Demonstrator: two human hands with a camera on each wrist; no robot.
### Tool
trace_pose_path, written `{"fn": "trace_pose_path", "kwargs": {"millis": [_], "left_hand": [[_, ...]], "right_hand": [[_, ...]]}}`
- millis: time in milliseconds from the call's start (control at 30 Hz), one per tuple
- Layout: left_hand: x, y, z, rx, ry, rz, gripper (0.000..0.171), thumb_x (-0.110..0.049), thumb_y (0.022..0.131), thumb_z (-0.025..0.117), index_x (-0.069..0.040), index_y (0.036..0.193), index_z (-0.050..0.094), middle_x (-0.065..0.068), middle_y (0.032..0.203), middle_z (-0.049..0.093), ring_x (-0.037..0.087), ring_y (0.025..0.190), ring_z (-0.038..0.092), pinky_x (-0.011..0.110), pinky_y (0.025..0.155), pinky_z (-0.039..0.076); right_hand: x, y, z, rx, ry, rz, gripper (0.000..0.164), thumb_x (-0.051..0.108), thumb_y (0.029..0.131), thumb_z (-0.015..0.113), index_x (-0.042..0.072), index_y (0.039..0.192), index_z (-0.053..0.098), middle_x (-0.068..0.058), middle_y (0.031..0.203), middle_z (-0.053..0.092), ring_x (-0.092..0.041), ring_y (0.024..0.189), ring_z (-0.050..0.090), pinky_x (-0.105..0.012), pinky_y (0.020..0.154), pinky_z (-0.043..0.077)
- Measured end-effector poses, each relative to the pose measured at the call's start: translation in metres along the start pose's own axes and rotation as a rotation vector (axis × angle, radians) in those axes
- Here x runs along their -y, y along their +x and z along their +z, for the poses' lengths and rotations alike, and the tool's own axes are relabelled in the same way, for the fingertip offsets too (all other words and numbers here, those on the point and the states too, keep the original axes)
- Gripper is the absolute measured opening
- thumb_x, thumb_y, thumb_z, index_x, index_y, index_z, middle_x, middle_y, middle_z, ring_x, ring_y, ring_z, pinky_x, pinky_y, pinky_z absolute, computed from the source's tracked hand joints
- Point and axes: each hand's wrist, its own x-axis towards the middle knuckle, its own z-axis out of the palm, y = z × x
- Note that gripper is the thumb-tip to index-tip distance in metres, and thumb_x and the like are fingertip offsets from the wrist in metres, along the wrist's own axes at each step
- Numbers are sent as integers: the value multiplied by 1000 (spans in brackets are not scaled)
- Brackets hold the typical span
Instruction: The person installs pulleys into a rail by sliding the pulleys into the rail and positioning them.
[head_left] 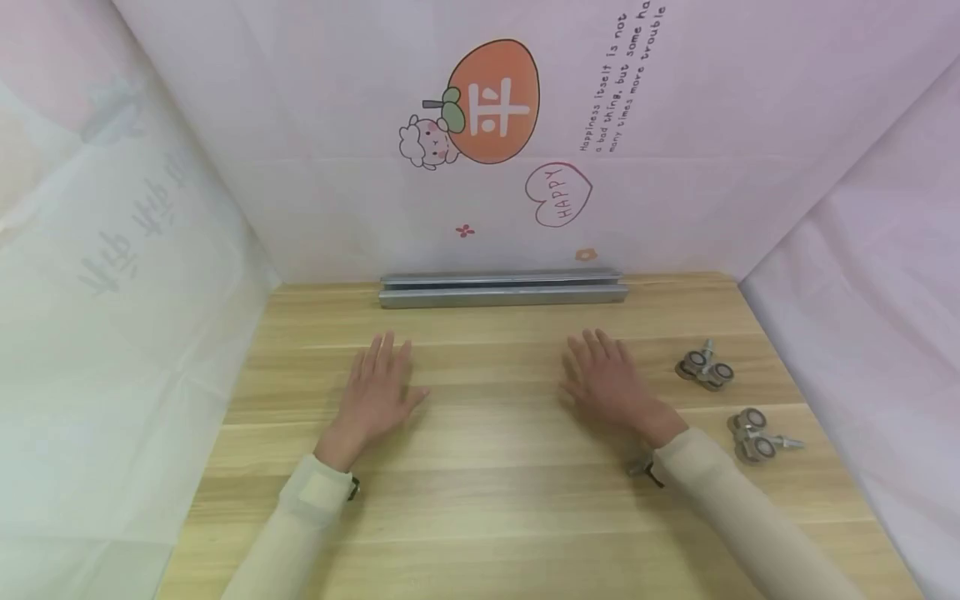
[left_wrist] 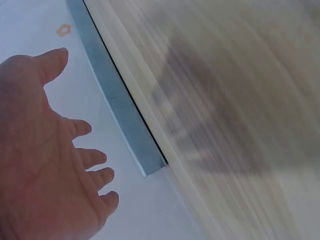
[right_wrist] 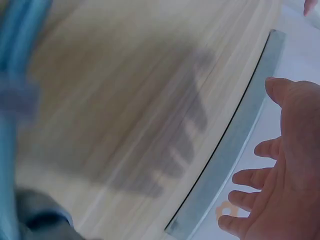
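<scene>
Palm down over the left half of the wooden table, my left hand [head_left: 372, 396] has its fingers spread and holds nothing. My right hand [head_left: 609, 383] is spread the same way on the right half, also with nothing in it. Beyond both hands a long grey metal channel rail [head_left: 502, 296] lies lengthwise along the table's back edge. In the left wrist view the rail [left_wrist: 117, 97] runs past the fingertips, and the right wrist view shows the rail [right_wrist: 225, 145] likewise. To the right of my right hand lie two metal roller assemblies, one farther back [head_left: 705, 367] and one nearer [head_left: 759, 435], each with wheels and a threaded bolt.
The wooden tabletop [head_left: 480, 467] is bordered by a pale printed cloth [head_left: 337, 167] at the back. White cloth walls rise at the left [head_left: 112, 333] and at the right [head_left: 862, 292]. Each wrist wears a dark strap under a light sleeve.
</scene>
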Motion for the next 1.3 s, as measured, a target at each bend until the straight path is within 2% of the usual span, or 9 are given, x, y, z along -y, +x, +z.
{"fn": "trace_pose_path", "kwargs": {"millis": [167, 400, 600, 700, 967, 1133, 1300], "left_hand": [[16, 16, 0, 45, -8, 54, 82, -52, 93, 53, -6, 155, 26, 25, 161, 15, 41, 147, 11, 55, 118, 8], [41, 48, 3, 40, -33, 114, 76, -44, 94, 55, -1, 152, 31, 29, 156, 24, 46, 142, 23, 56, 116, 17], [49, 80, -7, 65, -22, 139, 74, -40, 96, 55, -1, 152, 30, 28, 157, 24, 46, 141, 25, 55, 115, 20], [51, 95, -12, 84, 4, 154, 74, -41, 97, 52, -1, 153, 27, 27, 158, 23, 44, 143, 23, 54, 115, 20], [59, 123, -15, 137, 13, 173, 75, -39, 97, 53, -1, 155, 23, 27, 157, 23, 42, 145, 20, 53, 116, 18], [72, 139, -13, 146, 28, 140, 74, -34, 95, 57, 0, 153, 25, 26, 155, 27, 43, 142, 24, 53, 116, 21], [73, 156, -16, 157, -35, 118, 74, -33, 94, 59, -1, 153, 27, 25, 156, 27, 41, 144, 21, 51, 118, 16]], "right_hand": [[-20, 15, -2, 32, 10, 11, 76, 47, 92, 57, 0, 149, 36, -31, 150, 37, -50, 137, 30, -66, 108, 25], [-60, 40, -11, 62, 97, 5, 71, 35, 93, 59, -8, 145, 36, -35, 142, 41, -52, 131, 36, -64, 106, 32], [-103, 62, -20, 19, 168, -57, 63, 29, 94, 59, -9, 140, 39, -36, 140, 43, -51, 130, 39, -60, 110, 28], [-118, 73, -24, 30, 167, -61, 64, 28, 93, 61, -9, 140, 40, -37, 139, 43, -52, 130, 38, -60, 109, 29], [-133, 97, -32, 111, 167, -22, 71, 20, 86, 70, -9, 142, 40, -37, 133, 48, -52, 124, 42, -61, 107, 31], [-131, 111, -34, 181, 151, -11, 74, 21, 85, 72, -6, 145, 38, -34, 139, 45, -51, 128, 39, -61, 108, 30], [-129, 126, -37, 184, 164, -11, 68, 18, 82, 74, -3, 140, 46, -31, 138, 47, -49, 127, 40, -61, 107, 30]]}}
